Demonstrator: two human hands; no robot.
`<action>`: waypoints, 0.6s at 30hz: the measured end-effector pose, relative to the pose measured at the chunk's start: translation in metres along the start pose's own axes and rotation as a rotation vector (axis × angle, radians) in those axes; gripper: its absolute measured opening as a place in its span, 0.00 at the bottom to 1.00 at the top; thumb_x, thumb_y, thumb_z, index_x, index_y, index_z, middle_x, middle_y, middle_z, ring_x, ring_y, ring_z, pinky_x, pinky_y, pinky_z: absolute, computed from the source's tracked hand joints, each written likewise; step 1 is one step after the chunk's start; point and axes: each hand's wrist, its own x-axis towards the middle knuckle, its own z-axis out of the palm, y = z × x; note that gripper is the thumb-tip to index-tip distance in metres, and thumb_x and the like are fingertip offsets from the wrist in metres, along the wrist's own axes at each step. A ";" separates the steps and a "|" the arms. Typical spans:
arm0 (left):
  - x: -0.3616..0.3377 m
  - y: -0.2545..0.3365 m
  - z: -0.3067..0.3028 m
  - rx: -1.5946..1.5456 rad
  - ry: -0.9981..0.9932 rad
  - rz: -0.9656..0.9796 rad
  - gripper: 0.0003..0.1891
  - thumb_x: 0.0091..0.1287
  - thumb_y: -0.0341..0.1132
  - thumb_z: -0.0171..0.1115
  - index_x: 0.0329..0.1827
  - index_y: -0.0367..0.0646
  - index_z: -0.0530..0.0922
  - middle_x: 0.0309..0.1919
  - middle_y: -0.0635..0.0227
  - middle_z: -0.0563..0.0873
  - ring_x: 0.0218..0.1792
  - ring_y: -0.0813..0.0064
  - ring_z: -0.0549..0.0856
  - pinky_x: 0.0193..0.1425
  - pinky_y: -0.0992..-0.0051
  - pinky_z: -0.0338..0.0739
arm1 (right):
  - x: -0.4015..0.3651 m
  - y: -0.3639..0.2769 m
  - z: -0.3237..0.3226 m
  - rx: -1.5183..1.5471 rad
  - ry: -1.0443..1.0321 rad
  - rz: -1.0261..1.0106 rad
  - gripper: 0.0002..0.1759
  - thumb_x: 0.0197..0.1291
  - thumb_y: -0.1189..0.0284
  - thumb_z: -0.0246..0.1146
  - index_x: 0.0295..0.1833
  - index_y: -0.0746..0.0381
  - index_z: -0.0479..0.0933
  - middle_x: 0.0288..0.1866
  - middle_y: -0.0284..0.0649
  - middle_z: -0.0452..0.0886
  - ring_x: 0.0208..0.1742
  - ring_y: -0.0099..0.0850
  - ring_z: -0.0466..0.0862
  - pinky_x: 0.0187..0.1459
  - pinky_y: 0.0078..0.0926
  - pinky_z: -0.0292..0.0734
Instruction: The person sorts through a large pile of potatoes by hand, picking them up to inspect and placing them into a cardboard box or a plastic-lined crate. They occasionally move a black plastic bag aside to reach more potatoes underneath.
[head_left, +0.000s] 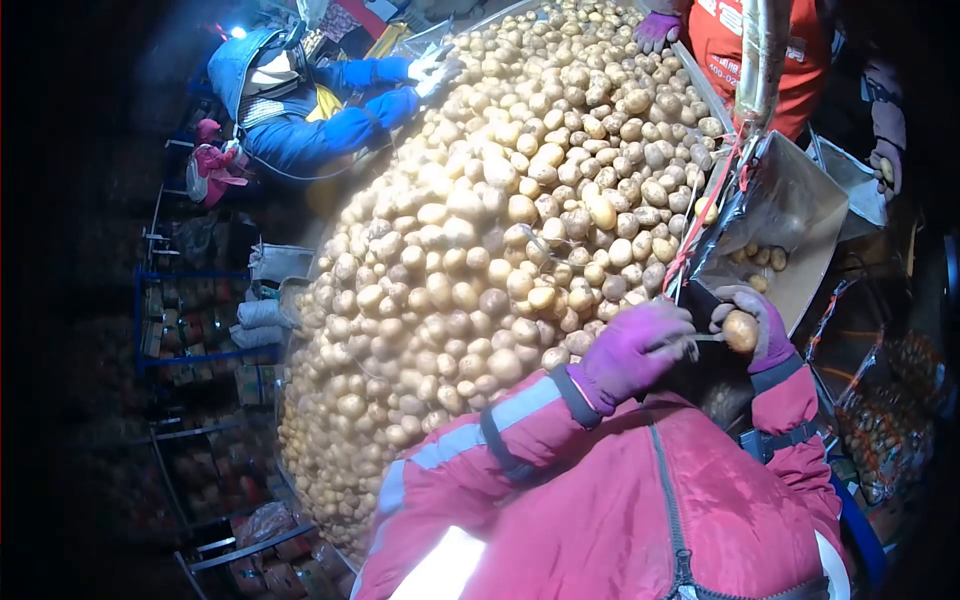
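Note:
My right hand (765,318), in a purple and grey glove, is closed round a potato (740,331) in front of my chest. Just to its left, my left hand (640,350) in a purple glove has its fingers bent together, slightly blurred. A thin pale strip (706,338) bridges the gap between the left fingertips and the potato; I cannot tell what it is. Beyond my left hand spreads a large heap of potatoes (470,260). Right above my right hand is an open carton (825,230) with a clear liner and several potatoes (765,258) inside.
A person in a blue hooded jacket (310,105) reaches white gloves onto the heap at upper left. Across at upper right stands a person in a red apron (755,60). Red cords (708,205) hang beside the carton. Crates and racks (205,330) line the left side.

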 end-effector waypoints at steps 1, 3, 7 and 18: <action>0.002 -0.002 -0.001 0.010 -0.039 -0.010 0.16 0.66 0.36 0.69 0.54 0.40 0.84 0.53 0.56 0.87 0.55 0.58 0.85 0.62 0.63 0.79 | -0.003 0.001 -0.014 0.011 0.050 -0.015 0.24 0.71 0.64 0.57 0.61 0.73 0.73 0.36 0.50 0.84 0.35 0.39 0.86 0.38 0.33 0.86; 0.006 -0.011 -0.021 0.131 -0.115 -0.163 0.21 0.63 0.38 0.72 0.57 0.40 0.83 0.55 0.56 0.86 0.55 0.57 0.85 0.63 0.63 0.79 | -0.013 0.001 -0.040 0.018 0.152 -0.045 0.25 0.72 0.62 0.58 0.61 0.73 0.73 0.36 0.49 0.84 0.34 0.39 0.86 0.36 0.34 0.86; 0.032 -0.076 -0.141 0.383 0.270 -0.400 0.24 0.63 0.40 0.72 0.61 0.42 0.82 0.54 0.55 0.87 0.54 0.59 0.87 0.59 0.62 0.81 | -0.033 0.003 -0.073 0.051 0.286 -0.059 0.25 0.72 0.60 0.58 0.60 0.73 0.73 0.36 0.49 0.84 0.32 0.39 0.86 0.34 0.33 0.86; 0.111 -0.184 -0.218 1.085 0.092 -0.854 0.24 0.62 0.52 0.69 0.56 0.48 0.81 0.54 0.54 0.87 0.58 0.56 0.86 0.59 0.55 0.80 | -0.041 0.000 -0.021 -0.029 0.281 -0.049 0.25 0.71 0.62 0.56 0.58 0.75 0.76 0.36 0.49 0.85 0.33 0.38 0.87 0.38 0.30 0.86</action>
